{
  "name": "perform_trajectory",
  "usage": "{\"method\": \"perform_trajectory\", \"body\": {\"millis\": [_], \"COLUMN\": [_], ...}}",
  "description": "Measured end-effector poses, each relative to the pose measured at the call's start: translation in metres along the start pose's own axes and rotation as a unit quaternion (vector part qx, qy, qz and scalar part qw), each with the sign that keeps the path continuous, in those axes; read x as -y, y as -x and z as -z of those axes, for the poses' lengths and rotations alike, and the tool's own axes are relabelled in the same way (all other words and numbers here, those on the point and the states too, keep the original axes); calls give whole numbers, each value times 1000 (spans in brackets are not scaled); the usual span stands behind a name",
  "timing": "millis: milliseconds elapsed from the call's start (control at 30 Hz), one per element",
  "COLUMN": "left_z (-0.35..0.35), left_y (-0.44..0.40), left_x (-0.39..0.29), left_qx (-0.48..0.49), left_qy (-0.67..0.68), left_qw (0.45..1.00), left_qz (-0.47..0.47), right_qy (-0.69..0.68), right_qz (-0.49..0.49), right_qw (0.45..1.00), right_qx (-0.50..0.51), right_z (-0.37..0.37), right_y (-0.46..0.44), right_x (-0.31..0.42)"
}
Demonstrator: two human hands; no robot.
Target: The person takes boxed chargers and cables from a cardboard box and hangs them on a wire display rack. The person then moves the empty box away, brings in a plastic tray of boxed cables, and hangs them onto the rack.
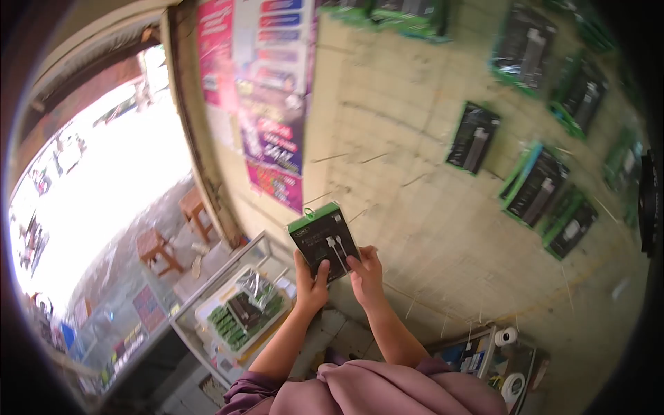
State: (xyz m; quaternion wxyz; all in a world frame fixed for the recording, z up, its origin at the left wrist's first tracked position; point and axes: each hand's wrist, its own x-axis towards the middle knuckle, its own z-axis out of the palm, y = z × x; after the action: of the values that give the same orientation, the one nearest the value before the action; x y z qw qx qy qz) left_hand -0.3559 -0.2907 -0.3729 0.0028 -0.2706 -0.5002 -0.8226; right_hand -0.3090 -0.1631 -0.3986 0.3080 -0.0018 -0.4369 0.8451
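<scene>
Both my hands hold a black and green charging cable box (321, 242) upright before the wall. A white cable is pictured on its front, and a green hanging loop sticks up from its top. My left hand (312, 287) grips the lower left edge with the thumb on the front. At the lower right edge, my right hand (366, 273) is closed on the box, its thumb also on the front. Just behind the box's top is the wall with thin metal hooks (373, 158). Whether the box touches a hook cannot be made out.
Similar black and green packages (473, 137) hang on the right of the wall. A glass display case (200, 325) at lower left bears a tray of green packages (238, 315). Posters (273, 131) cover the wall beside the doorway. Wooden stools (158, 250) stand outside. White rolls (506, 336) sit at lower right.
</scene>
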Motion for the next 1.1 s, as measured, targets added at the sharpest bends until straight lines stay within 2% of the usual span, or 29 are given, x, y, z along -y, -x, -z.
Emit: {"method": "perform_trajectory", "body": {"millis": [33, 67, 133, 167, 300, 400, 433, 467, 500, 633, 800, 900, 967, 1100], "left_z": [-8, -21, -48, -59, -110, -146, -155, -163, -172, -206, -232, -240, -244, -245], "left_y": [-7, -13, -22, -27, -49, -72, -78, -85, -92, -116, -135, -142, -147, -150], "left_x": [-5, -10, -20, -16, -43, -61, -73, -82, -87, -110, -129, -131, -127, -118], "left_qx": [42, 62, 99, 111, 183, 212, 217, 218, 218, 205, 206, 203, 204, 200], "left_qy": [-60, -48, -1, -7, 15, -15, -78, -140, -132, -93, -85, -90, -91, -89], "left_qw": [997, 996, 994, 991, 978, 964, 949, 928, 926, 918, 920, 915, 913, 917], "left_qz": [-32, -43, -55, -75, -95, -157, -214, -269, -279, -325, -322, -336, -342, -333], "right_qy": [94, 98, 307, 332, 287, 260, 260, 303, 346, 343, 350, 338, 330, 347], "right_qz": [52, 76, 210, 270, 328, 368, 377, 404, 428, 476, 507, 503, 436, 447], "right_qw": [994, 992, 927, 903, 900, 892, 888, 862, 834, 807, 784, 791, 831, 816], "right_qx": [-12, -18, -53, -49, -21, -42, -42, -39, -36, -65, -76, -82, -107, -119], "right_z": [11, 22, -1, -9, -2, -19, -19, -18, -17, -27, -44, -45, -48, -39], "right_y": [-5, -5, 7, 10, 9, 4, -3, -10, -17, -43, -61, -68, -64, -73], "right_x": [12, 23, 73, 90, 126, 159, 169, 179, 188, 221, 251, 258, 261, 257]}}
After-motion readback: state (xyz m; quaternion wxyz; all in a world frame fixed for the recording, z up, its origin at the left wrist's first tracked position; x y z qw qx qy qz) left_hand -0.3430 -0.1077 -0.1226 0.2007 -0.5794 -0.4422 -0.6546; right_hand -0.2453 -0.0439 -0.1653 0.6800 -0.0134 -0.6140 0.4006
